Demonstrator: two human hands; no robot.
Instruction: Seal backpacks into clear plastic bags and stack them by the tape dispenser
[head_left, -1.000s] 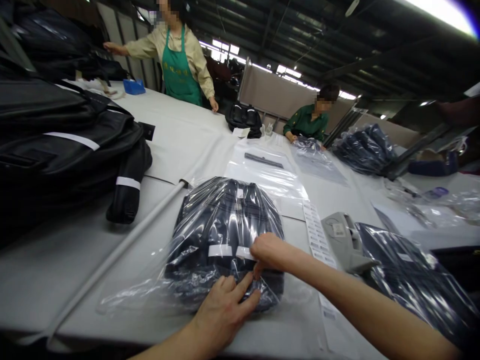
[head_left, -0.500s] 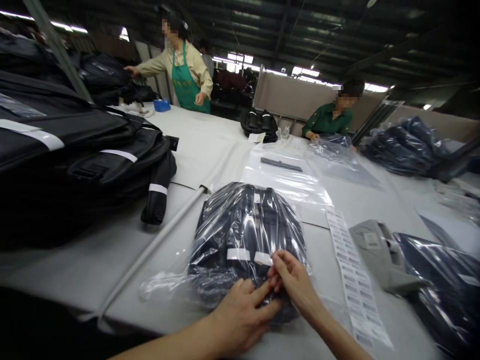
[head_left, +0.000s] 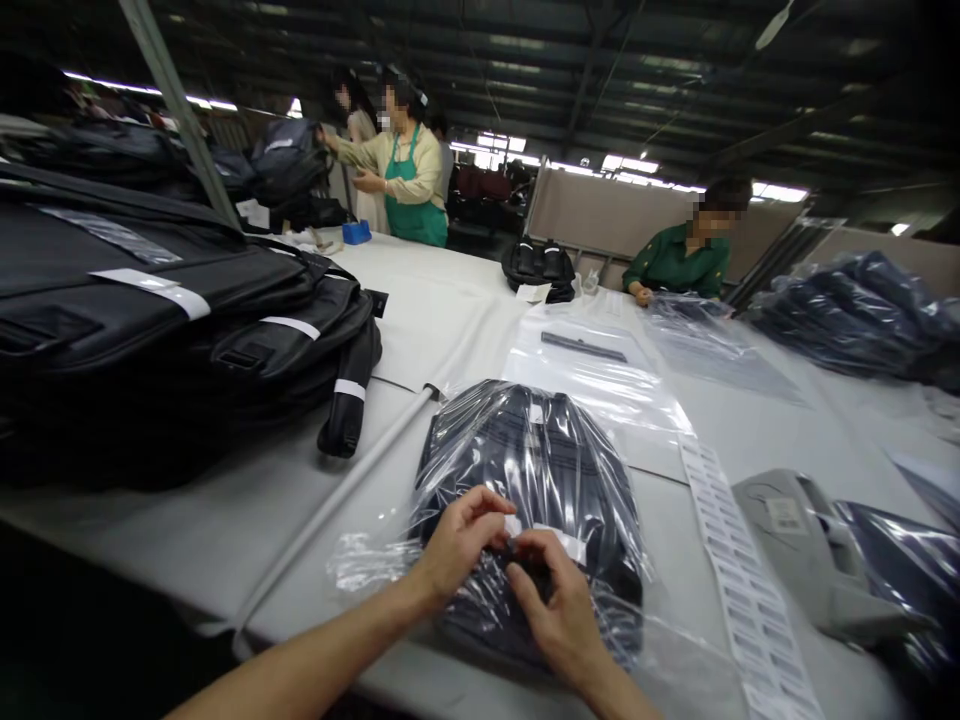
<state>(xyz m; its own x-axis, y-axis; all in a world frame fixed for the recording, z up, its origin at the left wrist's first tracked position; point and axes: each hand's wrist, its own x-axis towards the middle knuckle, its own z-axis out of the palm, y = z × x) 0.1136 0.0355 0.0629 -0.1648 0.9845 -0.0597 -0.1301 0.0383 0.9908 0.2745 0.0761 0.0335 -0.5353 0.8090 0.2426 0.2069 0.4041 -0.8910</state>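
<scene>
A dark backpack in a clear plastic bag (head_left: 536, 470) lies on the white table (head_left: 420, 300) in front of me. My left hand (head_left: 459, 535) and my right hand (head_left: 553, 600) meet on top of it, near its lower half. Both pinch at the plastic by a white tape strip (head_left: 559, 540); whether the fingers hold the tape or only the film is unclear.
A pile of unbagged black backpacks (head_left: 150, 320) fills the left. A grey tape dispenser (head_left: 806, 545) and a strip of labels (head_left: 742, 580) lie to the right, with bagged backpacks (head_left: 855, 310) beyond. Flat empty bags (head_left: 592, 365) lie ahead. A white pole (head_left: 352, 490) crosses the table. Other people work at the far side.
My left hand lifted off the bag's near edge and moved up to the tape strip; my right hand slid down toward me. The view swung slightly left and up.
</scene>
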